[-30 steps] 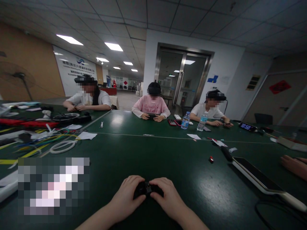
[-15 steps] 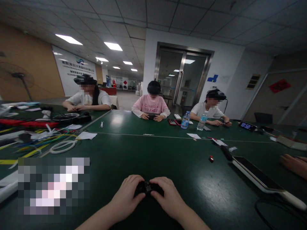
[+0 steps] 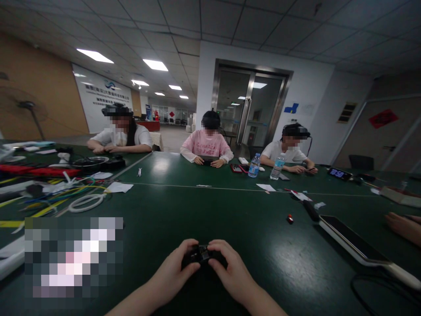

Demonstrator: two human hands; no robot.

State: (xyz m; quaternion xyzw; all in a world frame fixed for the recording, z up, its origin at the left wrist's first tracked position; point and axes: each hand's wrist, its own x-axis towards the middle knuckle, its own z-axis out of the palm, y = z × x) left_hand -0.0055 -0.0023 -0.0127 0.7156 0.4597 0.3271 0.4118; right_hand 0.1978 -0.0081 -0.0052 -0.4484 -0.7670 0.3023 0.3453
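A dark green table point(image 3: 204, 210) bears water bottles point(image 3: 254, 165), a white cable coil point(image 3: 86, 202) and paper sheets point(image 3: 119, 187).

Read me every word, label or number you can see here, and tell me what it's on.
Nothing reads clearly.
Wall banner: logo and lines of characters, too blurred.
Pink sweatshirt: chest lettering, blurred.
Small display: lit digits, unreadable.
Bottle labels: too small.
No marking shows on the small black object in the left hand and right hand.

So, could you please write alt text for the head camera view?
The left hand and right hand hold a small black object at a green table. Three people sit opposite, by two water bottles.
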